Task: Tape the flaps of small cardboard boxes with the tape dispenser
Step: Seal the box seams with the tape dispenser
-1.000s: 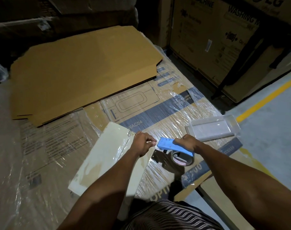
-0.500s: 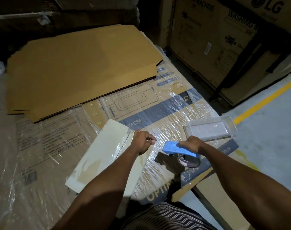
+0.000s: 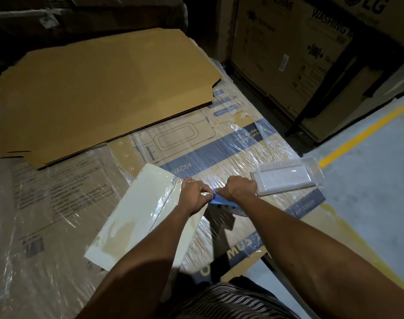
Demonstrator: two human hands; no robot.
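Head view. The right hand (image 3: 236, 188) is gripping the blue dispenser (image 3: 221, 202), curled over its handle; the hand and forearm are hiding most of the tool, and only part of its roll is showing below, in shadow. The left hand (image 3: 194, 196) is curling its fingers at the dispenser's front end. It seems to be pinching tape there, but the strip itself is too small and glossy to confirm. The left forearm is covering the near right part of the cream box (image 3: 136, 215), which is lying flat on the wrapped carton (image 3: 219, 157), just left of both hands.

A clear tray (image 3: 288, 178) is sitting just right of the right hand, near the carton's right edge, beyond which open grey floor (image 3: 369, 192) with a yellow line (image 3: 362, 134) is running. A brown sheet (image 3: 104, 93) is overlapping the carton's far left part.

Print on the carton is reading "WAC54" and "AIR COOLER"; other words are cut off. The far box (image 3: 288, 54) is showing "LG" and "WASHING M", the rest lying out of frame.
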